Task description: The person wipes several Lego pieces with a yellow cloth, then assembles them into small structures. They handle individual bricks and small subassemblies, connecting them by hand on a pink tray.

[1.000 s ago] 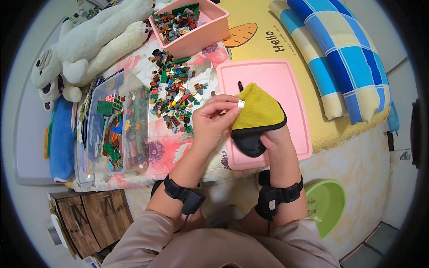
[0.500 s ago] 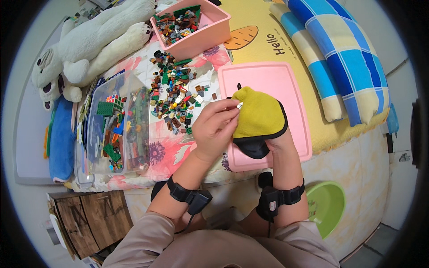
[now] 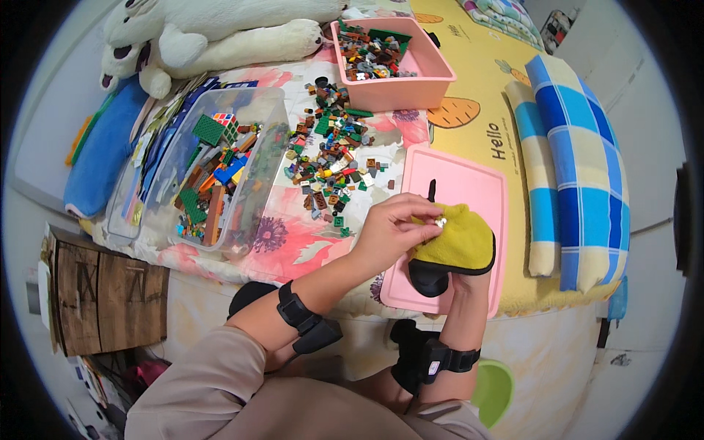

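Small white piece pinched against a yellow cloth above the pink lid

The pink lid lies by the bed's near edge. A strip of yellow blanket separates it from the checked pillows on its right; a floral sheet runs between its left edge and the loose bricks. The pink tub stands beyond the lid, the clear box well to its left.

Since a second ago the view has swung, putting the lid lower and further right. The white piece, then at the cloth's left edge, now shows further over the cloth.

The left hand, over the lid's left side, grips the piece between thumb and fingertips. The fuzzy yellow cloth, black-edged with a dark loop, bulges rounded over the right hand; its covered fingers hide how open it is. Box and tub look like smooth plastic, the bricks small and angular.
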The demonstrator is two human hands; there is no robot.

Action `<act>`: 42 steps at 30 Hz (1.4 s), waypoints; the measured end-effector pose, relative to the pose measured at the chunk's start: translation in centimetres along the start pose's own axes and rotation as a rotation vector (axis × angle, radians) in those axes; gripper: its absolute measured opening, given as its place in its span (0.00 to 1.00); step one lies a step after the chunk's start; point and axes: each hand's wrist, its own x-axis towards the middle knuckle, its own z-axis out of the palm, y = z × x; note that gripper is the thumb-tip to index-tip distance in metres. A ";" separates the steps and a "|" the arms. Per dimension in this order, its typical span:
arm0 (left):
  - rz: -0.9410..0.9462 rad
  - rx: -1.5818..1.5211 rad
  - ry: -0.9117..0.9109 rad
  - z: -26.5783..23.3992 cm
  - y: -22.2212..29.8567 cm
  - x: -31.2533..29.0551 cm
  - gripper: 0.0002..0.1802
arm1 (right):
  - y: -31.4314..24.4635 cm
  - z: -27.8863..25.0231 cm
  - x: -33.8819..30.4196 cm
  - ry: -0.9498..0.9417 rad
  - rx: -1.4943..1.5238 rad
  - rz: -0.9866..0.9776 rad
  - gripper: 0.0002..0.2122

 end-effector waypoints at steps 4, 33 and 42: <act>0.294 0.407 -0.033 -0.5 -0.1 0.0 0.14 | 0.1 0.2 -0.2 0.113 -0.045 -0.006 0.14; 0.591 0.759 -0.031 -1.3 -0.4 0.1 0.18 | 0.5 -0.1 -0.6 0.138 -0.120 0.072 0.17; 0.566 0.801 -0.045 -2.4 0.2 0.9 0.15 | 0.8 -1.1 0.7 -0.064 -0.783 -0.229 0.19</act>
